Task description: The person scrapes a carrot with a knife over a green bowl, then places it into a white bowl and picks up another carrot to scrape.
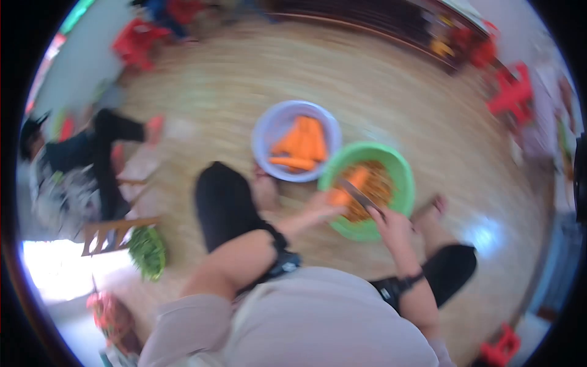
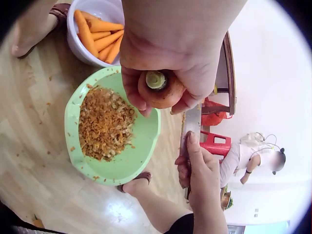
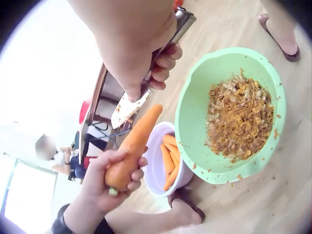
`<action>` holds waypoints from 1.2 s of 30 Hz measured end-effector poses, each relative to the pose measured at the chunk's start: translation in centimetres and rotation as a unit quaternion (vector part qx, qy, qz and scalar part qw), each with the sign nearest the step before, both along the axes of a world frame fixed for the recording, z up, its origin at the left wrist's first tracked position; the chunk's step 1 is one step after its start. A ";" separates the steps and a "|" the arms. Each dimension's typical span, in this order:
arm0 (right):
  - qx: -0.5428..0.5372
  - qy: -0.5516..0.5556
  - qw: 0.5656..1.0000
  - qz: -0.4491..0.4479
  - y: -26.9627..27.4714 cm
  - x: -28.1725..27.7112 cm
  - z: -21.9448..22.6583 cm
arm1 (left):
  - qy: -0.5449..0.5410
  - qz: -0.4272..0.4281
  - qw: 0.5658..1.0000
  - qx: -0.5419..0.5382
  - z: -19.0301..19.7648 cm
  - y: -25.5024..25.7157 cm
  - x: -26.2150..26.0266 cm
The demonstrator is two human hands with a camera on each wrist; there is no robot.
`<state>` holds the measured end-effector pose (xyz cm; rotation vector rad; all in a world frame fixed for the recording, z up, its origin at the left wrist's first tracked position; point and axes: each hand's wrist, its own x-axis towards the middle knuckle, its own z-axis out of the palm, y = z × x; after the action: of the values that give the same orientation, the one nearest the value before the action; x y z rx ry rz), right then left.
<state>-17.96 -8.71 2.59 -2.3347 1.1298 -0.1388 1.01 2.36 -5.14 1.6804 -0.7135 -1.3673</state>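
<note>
A thick orange carrot (image 3: 134,148) is gripped near its stem end by my left hand (image 3: 105,178), its narrow tip pointing up toward the blade in the right wrist view. My right hand (image 3: 146,63) grips the metal handle of a knife (image 3: 127,108), whose broad blade has orange bits on it. Both hands are above a green basin (image 1: 406,183) holding a heap of brownish-orange peelings (image 2: 105,124). In the left wrist view, the stem end of the carrot (image 2: 158,87) shows between the fingers.
A lavender basin (image 1: 262,144) with several carrots (image 1: 302,140) stands beside the green one. Seated people are at the left (image 1: 92,159) and right (image 1: 547,92). Leafy greens (image 1: 147,252) lie at the left, near a wooden chair (image 1: 107,232). Red stools (image 1: 513,92) stand farther off.
</note>
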 end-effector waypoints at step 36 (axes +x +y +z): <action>0.038 -0.037 0.998 -0.038 -1.0 -0.8 -3.6 | 0.170 -0.049 0.983 0.052 4.6 -0.4 -0.3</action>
<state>-18.72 -9.74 -1.04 -2.2021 1.1678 -0.2038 0.69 1.95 -0.54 1.4515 -0.5400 -1.7342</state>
